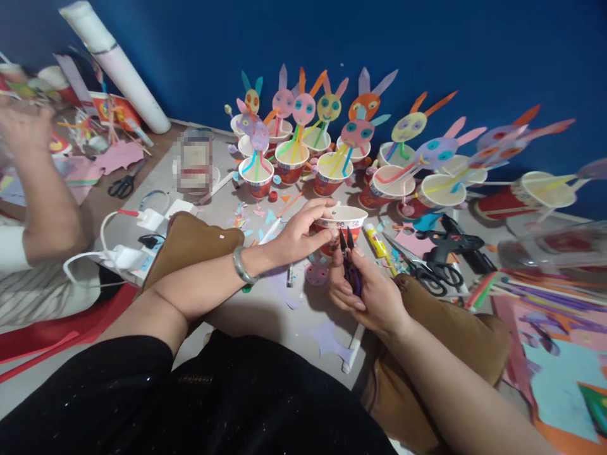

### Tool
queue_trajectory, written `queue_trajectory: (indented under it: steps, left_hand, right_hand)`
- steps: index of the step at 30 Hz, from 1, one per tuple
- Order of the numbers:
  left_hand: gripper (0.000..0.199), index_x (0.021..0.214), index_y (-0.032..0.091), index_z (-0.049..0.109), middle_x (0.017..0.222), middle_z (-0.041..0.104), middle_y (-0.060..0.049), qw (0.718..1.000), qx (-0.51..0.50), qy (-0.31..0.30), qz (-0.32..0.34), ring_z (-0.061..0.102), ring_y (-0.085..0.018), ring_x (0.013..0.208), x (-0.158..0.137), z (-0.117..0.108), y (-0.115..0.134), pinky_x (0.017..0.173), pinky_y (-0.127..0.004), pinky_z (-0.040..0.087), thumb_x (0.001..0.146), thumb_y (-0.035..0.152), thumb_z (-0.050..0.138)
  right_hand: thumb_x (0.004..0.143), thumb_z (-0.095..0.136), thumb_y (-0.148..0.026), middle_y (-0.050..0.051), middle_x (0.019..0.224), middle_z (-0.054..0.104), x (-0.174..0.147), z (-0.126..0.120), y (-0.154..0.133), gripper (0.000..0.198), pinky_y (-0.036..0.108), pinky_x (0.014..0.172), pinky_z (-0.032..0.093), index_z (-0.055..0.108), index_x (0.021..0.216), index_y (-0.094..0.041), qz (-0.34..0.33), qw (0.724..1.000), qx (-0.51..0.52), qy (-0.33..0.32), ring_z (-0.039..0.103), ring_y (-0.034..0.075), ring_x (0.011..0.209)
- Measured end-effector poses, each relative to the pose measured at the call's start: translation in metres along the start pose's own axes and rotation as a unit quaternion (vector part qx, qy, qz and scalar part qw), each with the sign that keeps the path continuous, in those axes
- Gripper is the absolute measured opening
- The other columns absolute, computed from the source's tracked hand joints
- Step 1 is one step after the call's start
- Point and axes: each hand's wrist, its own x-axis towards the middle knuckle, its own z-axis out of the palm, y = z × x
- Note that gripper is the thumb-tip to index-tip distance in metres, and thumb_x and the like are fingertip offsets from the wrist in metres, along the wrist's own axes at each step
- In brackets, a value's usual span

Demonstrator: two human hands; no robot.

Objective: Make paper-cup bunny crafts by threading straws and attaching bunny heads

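While a co-worker's blurred arm (54, 189) fills the left edge, the left hand (302, 231) grips a paper cup (356, 223) at frame centre, fingers over its rim, apparently to steady it. Just right, the right hand (372, 292) grasps pliers (352, 277), tips up, touching or near the cup wall; can't tell which. Scissors (419, 269) and black glue gun (451, 240) lie right of centre, probably for easy reach.
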Motion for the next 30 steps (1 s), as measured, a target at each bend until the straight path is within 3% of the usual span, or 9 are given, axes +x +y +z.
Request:
queue_trajectory:
  steps: [14, 23, 27, 30]
  left_hand:
    - [0.021, 0.090, 0.018, 0.062, 0.145, 0.057, -0.015, 0.997, -0.052, 0.027, -0.047, 0.056, -0.025, 0.136, -0.006, 0.009, 0.006, 0.113, -0.045, 0.049, 0.095, 0.038, 0.064]
    - [0.021, 0.088, 0.019, 0.065, 0.141, 0.060, -0.014, 0.996, -0.063, 0.034, -0.044, 0.053, -0.026, 0.140, -0.007, 0.011, 0.005, 0.120, -0.047, 0.042, 0.098, 0.038, 0.061]
    - [0.025, 0.087, 0.019, 0.067, 0.137, 0.060, -0.013, 0.994, -0.057, 0.079, -0.040, 0.053, -0.025, 0.137, -0.006, 0.013, 0.002, 0.115, -0.042, 0.046, 0.095, 0.042, 0.066]
    - [0.025, 0.086, 0.018, 0.069, 0.125, 0.061, -0.012, 0.992, -0.048, 0.112, -0.040, 0.057, -0.023, 0.125, -0.006, 0.013, 0.002, 0.102, -0.037, 0.051, 0.093, 0.043, 0.068]
  right_hand:
    - [0.095, 0.062, -0.061, -0.012, 0.054, 0.050, -0.002, 0.003, 0.001, 0.039, 0.018, 0.031, 0.018, 0.053, 0.092, -0.023, -0.013, 0.999, 0.031, 0.008, 0.013, 0.003, 0.031]
    - [0.095, 0.063, -0.061, -0.011, 0.052, 0.051, -0.002, 0.002, 0.000, 0.039, 0.018, 0.031, 0.019, 0.054, 0.092, -0.023, -0.007, 0.999, 0.044, 0.016, 0.015, 0.004, 0.030]
    - [0.092, 0.066, -0.062, -0.011, 0.051, 0.054, -0.001, 0.001, 0.004, 0.041, 0.018, 0.031, 0.020, 0.055, 0.092, -0.023, 0.001, 0.999, 0.034, -0.003, 0.019, 0.004, 0.029]
    - [0.093, 0.065, -0.063, -0.010, 0.052, 0.055, 0.000, 0.000, 0.007, 0.041, 0.018, 0.032, 0.020, 0.054, 0.091, -0.023, -0.008, 1.000, 0.026, 0.002, 0.021, 0.004, 0.030]
